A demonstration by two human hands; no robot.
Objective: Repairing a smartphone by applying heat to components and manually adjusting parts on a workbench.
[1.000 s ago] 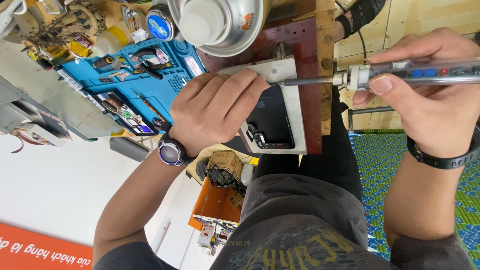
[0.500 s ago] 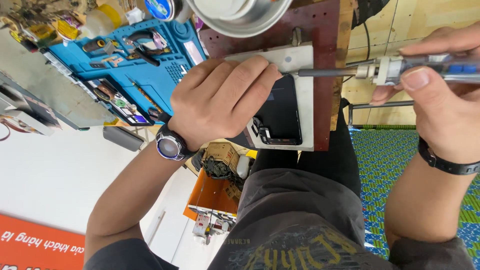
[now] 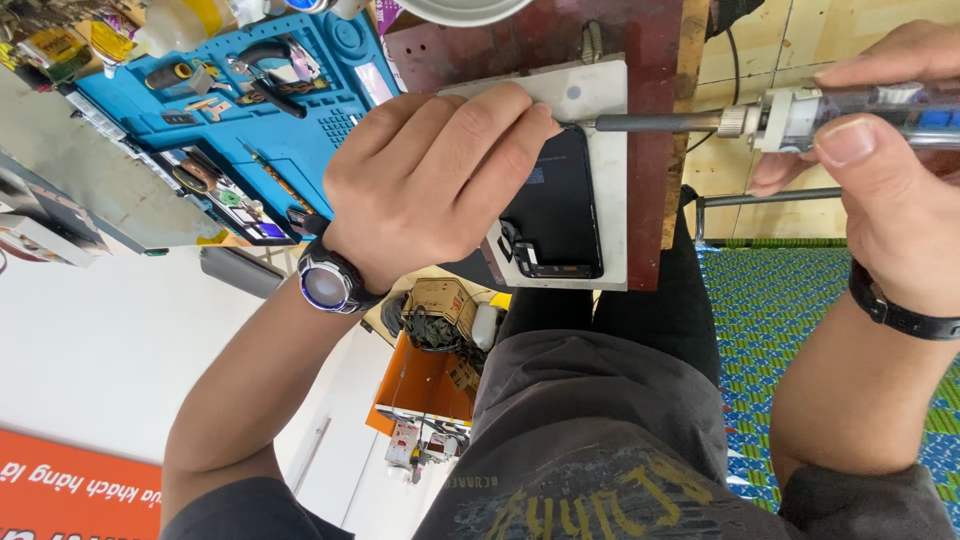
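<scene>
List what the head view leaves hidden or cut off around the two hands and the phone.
- Upper part of the black phone: head view, covered by the left hand.
- Tip of the screwdriver: head view, hidden at the left fingertips.
- Screwdriver handle end: cut off by the right edge, past the right hand.
- Metal bowl: cut off by the top edge.

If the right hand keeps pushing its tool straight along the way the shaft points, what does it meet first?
The right hand holds a screwdriver pointing left. Its tip already sits at the black phone's top edge, beside the left hand's fingertips; likely the phone first, though depth is unclear.
</scene>
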